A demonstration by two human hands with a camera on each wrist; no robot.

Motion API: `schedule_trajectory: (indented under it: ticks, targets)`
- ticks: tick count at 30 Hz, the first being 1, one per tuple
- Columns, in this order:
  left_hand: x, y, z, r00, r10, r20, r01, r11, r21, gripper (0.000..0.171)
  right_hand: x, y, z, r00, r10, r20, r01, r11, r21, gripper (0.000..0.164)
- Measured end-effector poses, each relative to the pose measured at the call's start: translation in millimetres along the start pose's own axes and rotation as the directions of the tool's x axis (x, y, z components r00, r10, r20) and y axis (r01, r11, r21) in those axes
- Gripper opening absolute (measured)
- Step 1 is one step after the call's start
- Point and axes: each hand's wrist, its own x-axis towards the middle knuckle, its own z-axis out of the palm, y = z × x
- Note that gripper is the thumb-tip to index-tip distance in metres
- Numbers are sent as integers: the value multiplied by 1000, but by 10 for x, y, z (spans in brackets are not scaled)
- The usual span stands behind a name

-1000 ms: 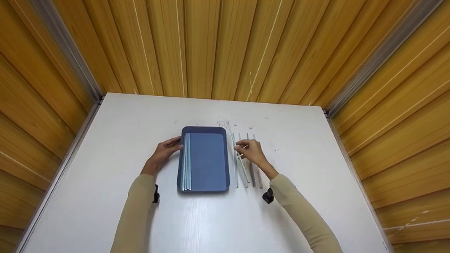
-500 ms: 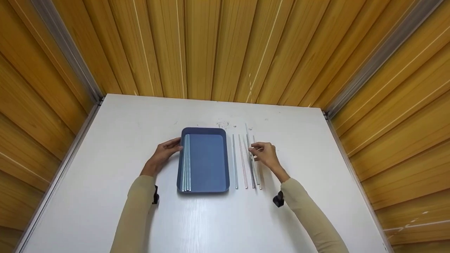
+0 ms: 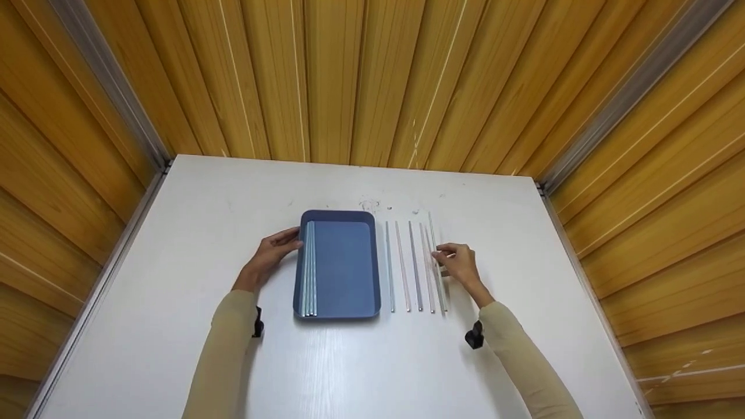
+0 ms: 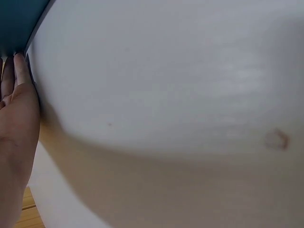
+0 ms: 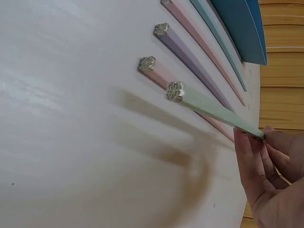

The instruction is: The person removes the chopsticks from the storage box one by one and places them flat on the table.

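Mint-green chopstick point(image 5: 214, 110) pinched in R hand point(image 3: 460, 265), tabletop point(image 3: 535, 291) room R-side, L hand point(image 3: 269, 255) unclenched, touching blue tray point(image 3: 344, 270) at L edge

Shows a smooth, plastic-looking blue rectangular tray point(image 3: 345, 267), a matt, metallic-tipped pale-green rod point(image 5: 218, 112), and a white surface point(image 3: 326, 361), glossy towards six o'clock.

On the worktop point(image 3: 349, 366): a tray point(image 3: 344, 267), with inner sticks point(image 3: 311, 267) along nine o'clock and outer sticks point(image 3: 415, 265) beyond three o'clock.
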Motion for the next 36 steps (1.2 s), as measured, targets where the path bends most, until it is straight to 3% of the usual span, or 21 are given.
schedule_trajectory:
  ticks: [9,14,23,29,32,36]
  targets:
    - [2,-49,-9,1000,-14,-7,14,1000,13,63,-21,245,46,999,18,-49,-21,998,-57,23]
    - [-4,-69,6,999,-31,-9,31,999,9,64,-29,327,76,997,51,-53,-53,998,-37,23]
    - [-25,-61,23,1000,-12,13,12,1000,0,61,-59,390,142,986,-77,-148,54,987,-152,19]
    - [-13,-55,12,1000,-17,10,17,1000,13,62,-54,398,184,976,-114,-185,78,979,-190,19]
    - [4,-43,4,1000,-20,4,20,1000,15,62,-22,393,181,980,-99,-172,65,979,-192,21]
    - [14,-22,-12,1000,-20,-9,20,1000,10,63,53,351,120,994,-61,-88,44,982,-185,24]
